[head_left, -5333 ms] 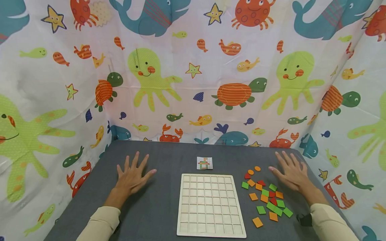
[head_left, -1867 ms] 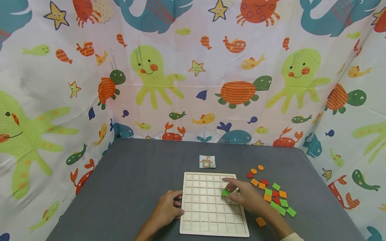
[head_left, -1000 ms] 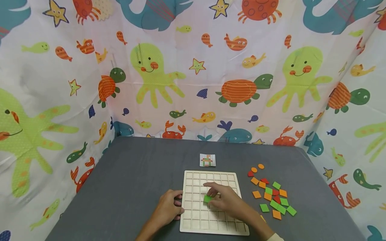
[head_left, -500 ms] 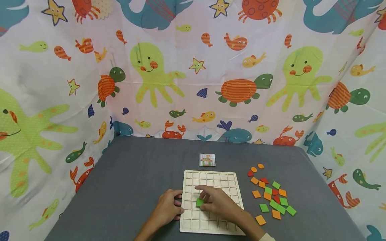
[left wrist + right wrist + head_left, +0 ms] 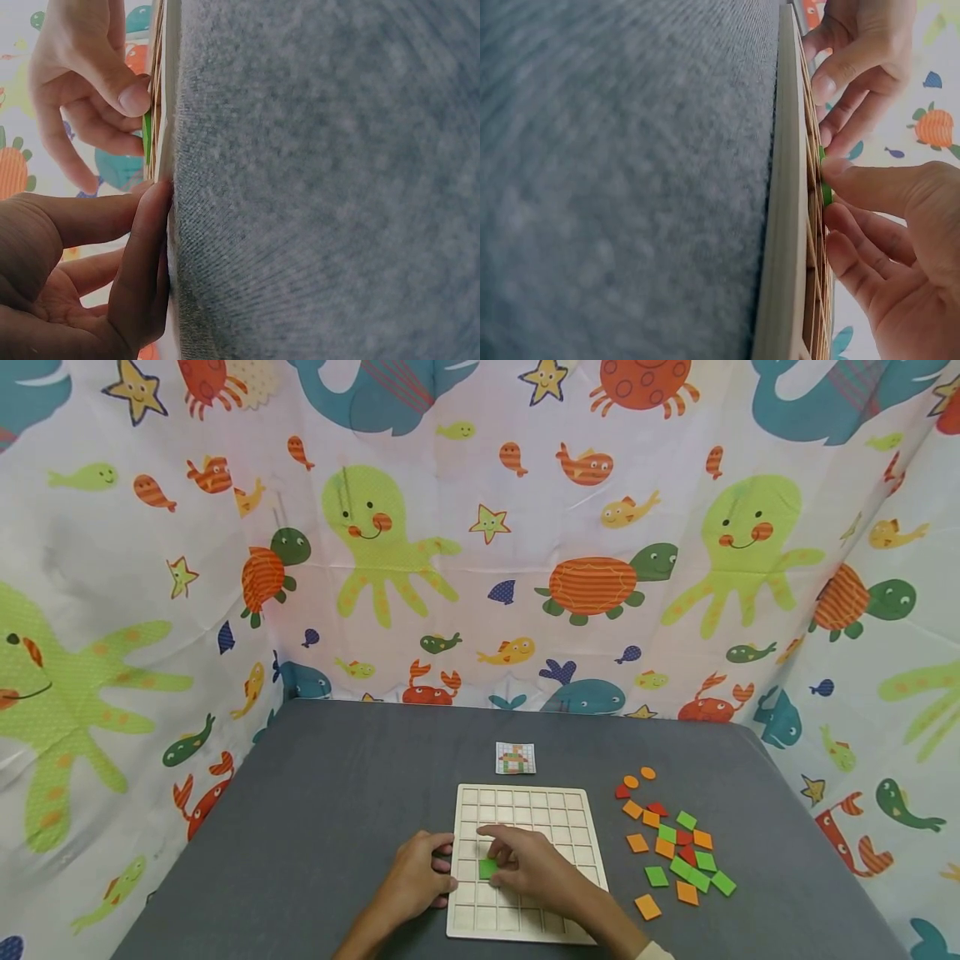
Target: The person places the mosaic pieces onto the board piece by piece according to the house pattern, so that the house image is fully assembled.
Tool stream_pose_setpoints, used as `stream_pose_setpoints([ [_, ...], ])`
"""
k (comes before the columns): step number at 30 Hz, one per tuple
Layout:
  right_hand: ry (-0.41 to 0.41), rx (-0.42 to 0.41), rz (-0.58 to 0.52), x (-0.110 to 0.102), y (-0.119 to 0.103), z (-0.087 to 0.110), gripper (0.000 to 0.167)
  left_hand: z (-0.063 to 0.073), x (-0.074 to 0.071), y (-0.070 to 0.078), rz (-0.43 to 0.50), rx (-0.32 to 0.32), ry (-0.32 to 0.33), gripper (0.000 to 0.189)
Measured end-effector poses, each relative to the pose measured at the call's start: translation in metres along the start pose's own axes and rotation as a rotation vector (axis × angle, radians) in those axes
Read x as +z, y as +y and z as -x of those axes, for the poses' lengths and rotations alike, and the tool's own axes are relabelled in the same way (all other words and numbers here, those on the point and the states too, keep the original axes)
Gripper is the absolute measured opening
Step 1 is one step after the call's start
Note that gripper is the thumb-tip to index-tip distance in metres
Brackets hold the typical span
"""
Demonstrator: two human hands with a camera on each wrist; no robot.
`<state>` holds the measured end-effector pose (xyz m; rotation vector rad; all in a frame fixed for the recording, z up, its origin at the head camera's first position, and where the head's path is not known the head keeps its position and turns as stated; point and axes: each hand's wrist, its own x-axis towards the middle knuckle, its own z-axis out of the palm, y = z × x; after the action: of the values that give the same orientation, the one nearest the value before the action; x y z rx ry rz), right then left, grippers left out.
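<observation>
The right hand [image 5: 531, 865] pinches the green tile [image 5: 487, 869] at its nine o'clock. The left hand [image 5: 416, 875] holds the board [image 5: 562, 820] by its nine-o'clock edge.

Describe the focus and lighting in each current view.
Head: bright light, board and loose tiles clear, but the card too small to make out finely; left wrist: dimmer, tabletop blurred; right wrist: tabletop soft too, board's edge sharper.

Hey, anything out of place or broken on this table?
Nothing looks spilled or damaged. The loose tiles beside the wooden grid board lie scattered at mixed angles, but that seems ordinary. The right hand pinches a green square tile over the grid; I can't tell whether it's seated.
</observation>
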<state>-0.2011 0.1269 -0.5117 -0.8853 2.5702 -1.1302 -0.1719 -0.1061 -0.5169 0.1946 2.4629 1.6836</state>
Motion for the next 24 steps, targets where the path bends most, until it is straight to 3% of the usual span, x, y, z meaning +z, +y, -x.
stream_pose_setpoints([
  [10,0.045,-0.007,-0.009,-0.005,0.004,0.009,0.062,0.000,0.002,-0.001,0.003,-0.006,0.005,0.064],
  [24,0.199,0.073,-0.029,-0.044,0.014,0.042,0.056,0.001,0.000,0.000,0.006,-0.006,-0.006,0.064],
])
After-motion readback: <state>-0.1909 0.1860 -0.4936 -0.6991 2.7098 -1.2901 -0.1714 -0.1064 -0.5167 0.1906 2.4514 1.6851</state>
